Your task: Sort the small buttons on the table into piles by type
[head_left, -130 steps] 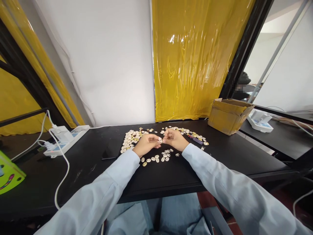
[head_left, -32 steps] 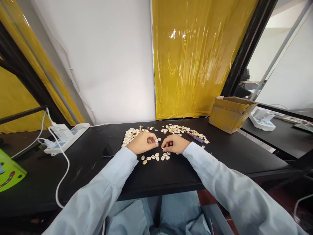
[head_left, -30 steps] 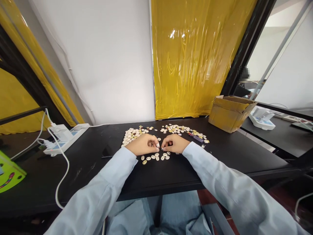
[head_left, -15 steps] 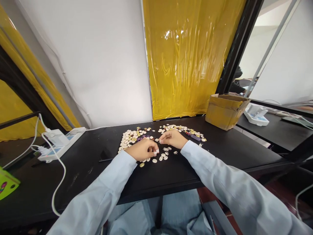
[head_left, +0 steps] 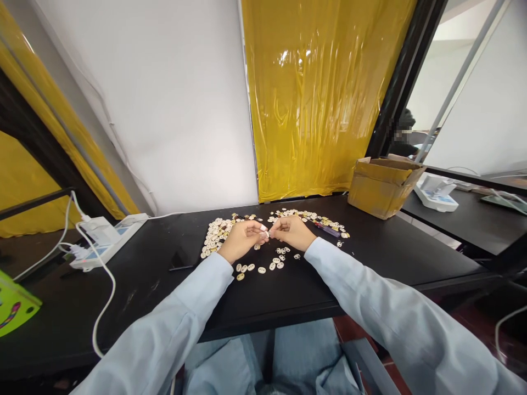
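Note:
Over the black table, the fingertips of my left hand (head_left: 242, 240) and my right hand (head_left: 293, 232) meet. Both are closed in a pinch on a small cream piece (head_left: 267, 235), mostly covered by the fingers. White covers are visible on some left fingertips. To the left spreads a pile of cream oval button-like pieces (head_left: 214, 236) with dark holes. Another pile of cream and yellowish pieces (head_left: 298, 214) lies behind my right hand. Several loose oval pieces (head_left: 262, 270) and smaller cut-out pieces (head_left: 280, 250) lie in front of my hands.
A dark phone (head_left: 184, 258) lies left of the pile. A purple-handled tool (head_left: 328, 229) rests by the right pile. A cardboard box (head_left: 382, 189) stands at the back right. The white power strip (head_left: 113, 241) and its cable occupy the left. A person sits beyond the frame at far right.
My left hand has risen from the table and moved to my right hand, so their fingertips now meet at the small piece. My right hand stays nearly in place.

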